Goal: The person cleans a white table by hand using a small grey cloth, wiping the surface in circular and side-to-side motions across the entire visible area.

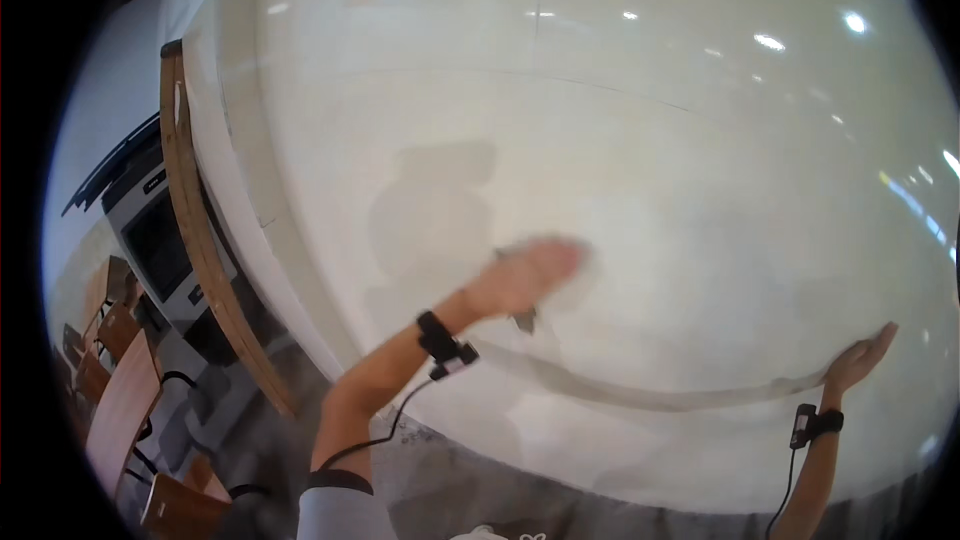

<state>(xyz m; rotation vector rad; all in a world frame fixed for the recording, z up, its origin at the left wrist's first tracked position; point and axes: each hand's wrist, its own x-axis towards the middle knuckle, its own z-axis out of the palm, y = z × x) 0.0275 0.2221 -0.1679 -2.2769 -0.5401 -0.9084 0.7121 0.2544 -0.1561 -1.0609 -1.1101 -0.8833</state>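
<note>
In front of me a glossy, pale wall (637,165) reflects the ceiling lights. My left hand (529,274) is blurred and lies against the wall near the middle of the view. Under it shows the edge of a small grey piece (525,321), perhaps a cloth; the hand covers most of it. Lower right, my right hand (859,360) is at the wall with its fingers extended and nothing seen in it. Each wrist wears a black strap with a small cabled device, one on the left (448,349) and one on the right (814,426).
A wooden beam (191,187) stands on the left beside the wall's edge. Beyond it are a grey machine (154,232), a table (124,405) and several wooden chairs (184,502). Grey floor (465,491) runs along the wall's foot.
</note>
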